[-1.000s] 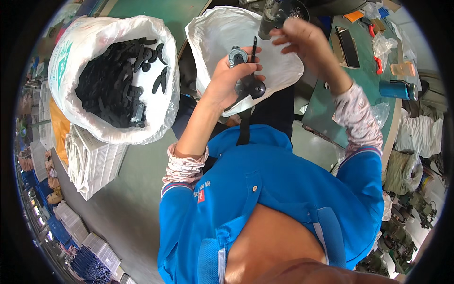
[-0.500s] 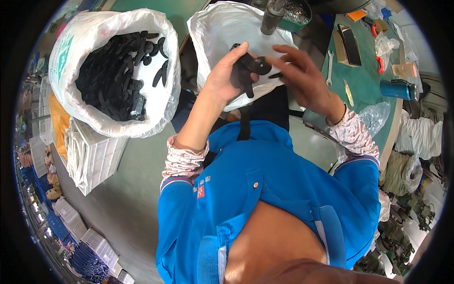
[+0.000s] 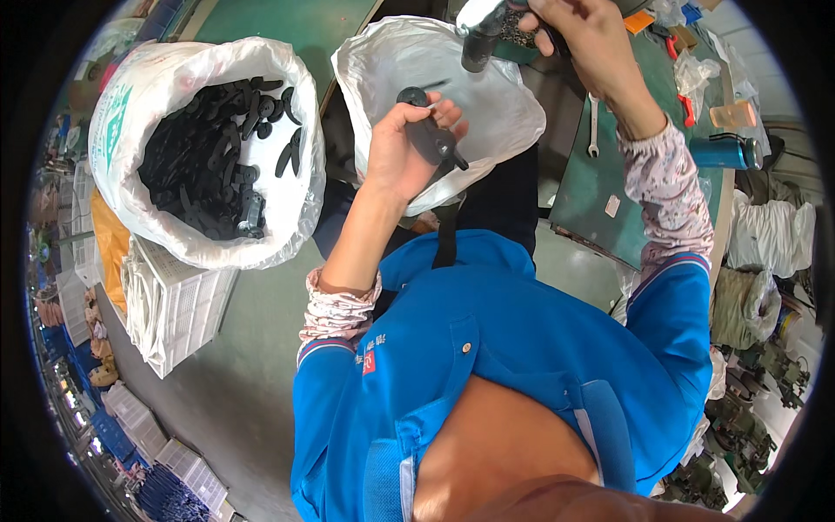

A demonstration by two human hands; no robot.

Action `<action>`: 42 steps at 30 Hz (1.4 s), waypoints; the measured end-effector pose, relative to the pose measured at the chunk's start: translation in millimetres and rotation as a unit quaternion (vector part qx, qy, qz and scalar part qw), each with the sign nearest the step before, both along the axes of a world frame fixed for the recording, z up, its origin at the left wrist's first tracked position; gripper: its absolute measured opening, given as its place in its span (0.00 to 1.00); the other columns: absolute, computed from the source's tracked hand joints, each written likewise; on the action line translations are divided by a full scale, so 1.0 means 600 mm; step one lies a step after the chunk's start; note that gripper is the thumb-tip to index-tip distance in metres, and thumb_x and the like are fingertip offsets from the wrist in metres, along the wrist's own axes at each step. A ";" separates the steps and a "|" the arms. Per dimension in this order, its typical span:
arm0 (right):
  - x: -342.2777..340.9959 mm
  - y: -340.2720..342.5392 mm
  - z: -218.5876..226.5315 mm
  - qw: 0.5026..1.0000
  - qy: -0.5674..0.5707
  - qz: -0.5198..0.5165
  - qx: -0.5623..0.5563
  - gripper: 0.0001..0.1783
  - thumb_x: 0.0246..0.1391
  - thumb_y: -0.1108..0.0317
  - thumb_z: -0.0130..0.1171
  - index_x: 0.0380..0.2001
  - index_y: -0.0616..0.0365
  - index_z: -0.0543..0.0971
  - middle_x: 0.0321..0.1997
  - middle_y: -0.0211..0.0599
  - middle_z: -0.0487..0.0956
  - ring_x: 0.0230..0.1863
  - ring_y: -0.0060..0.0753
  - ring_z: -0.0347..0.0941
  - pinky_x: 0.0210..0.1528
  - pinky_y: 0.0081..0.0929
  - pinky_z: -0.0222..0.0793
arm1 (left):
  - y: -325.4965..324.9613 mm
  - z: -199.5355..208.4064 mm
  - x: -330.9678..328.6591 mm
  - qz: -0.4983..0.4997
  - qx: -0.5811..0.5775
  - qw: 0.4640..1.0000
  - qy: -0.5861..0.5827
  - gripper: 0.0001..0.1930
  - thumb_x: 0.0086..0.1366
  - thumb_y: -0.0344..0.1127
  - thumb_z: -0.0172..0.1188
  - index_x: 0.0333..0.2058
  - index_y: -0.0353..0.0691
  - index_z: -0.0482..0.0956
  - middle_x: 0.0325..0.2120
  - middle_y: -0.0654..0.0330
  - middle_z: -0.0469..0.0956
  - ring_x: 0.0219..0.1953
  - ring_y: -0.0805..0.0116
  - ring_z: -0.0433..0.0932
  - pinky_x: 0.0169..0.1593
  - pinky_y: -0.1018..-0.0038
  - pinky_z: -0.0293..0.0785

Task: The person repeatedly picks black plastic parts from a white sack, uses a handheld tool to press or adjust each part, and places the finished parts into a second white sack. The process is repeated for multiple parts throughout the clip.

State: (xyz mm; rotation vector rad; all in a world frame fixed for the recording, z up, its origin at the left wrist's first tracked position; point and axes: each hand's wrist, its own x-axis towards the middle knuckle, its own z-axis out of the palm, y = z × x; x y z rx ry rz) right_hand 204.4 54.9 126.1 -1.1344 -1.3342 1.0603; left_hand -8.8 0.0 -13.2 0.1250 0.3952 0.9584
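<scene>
My left hand (image 3: 402,148) is closed around several black plastic pieces (image 3: 424,139), which have round ends and curved arms. It hangs over the near left part of an open white plastic bag (image 3: 513,109). A thin dark sliver (image 3: 435,84) shows just above those pieces; whether it is loose I cannot tell. Up at the far edge, my right hand (image 3: 591,39) is closed on a dark piece (image 3: 554,36), apparently another black plastic one, partly hidden by the fingers. That hand is right beside a dark cylindrical machine post (image 3: 477,50).
A large white sack (image 3: 300,187) of black pieces stands at the left, beside a white crate (image 3: 196,309). Behind the post sits a container of small metal parts (image 3: 519,33). On the right-hand green table (image 3: 570,187) are a wrench (image 3: 593,126) and a blue bottle (image 3: 722,153).
My right hand has moved away from my left, up and forward to the machine post. My left hand has shifted slightly left and nearer, still holding black pieces. The view has shifted a little.
</scene>
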 end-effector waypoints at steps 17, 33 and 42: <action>-0.029 -0.113 -0.166 0.978 -0.144 0.119 -0.088 0.18 0.54 0.55 0.61 0.37 0.61 0.79 0.32 0.32 0.80 0.30 0.19 0.75 0.29 0.19 0.67 | 0.014 0.003 0.030 0.131 0.129 0.982 0.034 0.16 0.67 0.33 0.53 0.51 0.35 0.66 0.51 0.46 0.70 0.58 0.53 0.67 0.63 0.54 0.62; 0.010 -0.082 -0.136 0.980 -0.095 0.156 0.082 0.15 0.59 0.69 0.55 0.49 0.58 0.75 0.33 0.28 0.77 0.31 0.16 0.72 0.34 0.17 0.69 | -0.014 0.020 0.025 0.009 0.286 0.898 0.333 0.13 0.62 0.28 0.60 0.42 0.34 0.67 0.27 0.48 0.78 0.24 0.62 0.81 0.27 0.70 0.81; 0.003 -0.086 -0.117 0.991 -0.072 0.107 -0.038 0.19 0.59 0.65 0.55 0.54 0.53 0.75 0.30 0.29 0.78 0.27 0.14 0.70 0.27 0.14 0.65 | -0.017 0.041 0.035 -0.017 0.267 0.931 0.249 0.17 0.65 0.30 0.56 0.48 0.31 0.62 0.32 0.44 0.77 0.26 0.56 0.82 0.27 0.68 0.82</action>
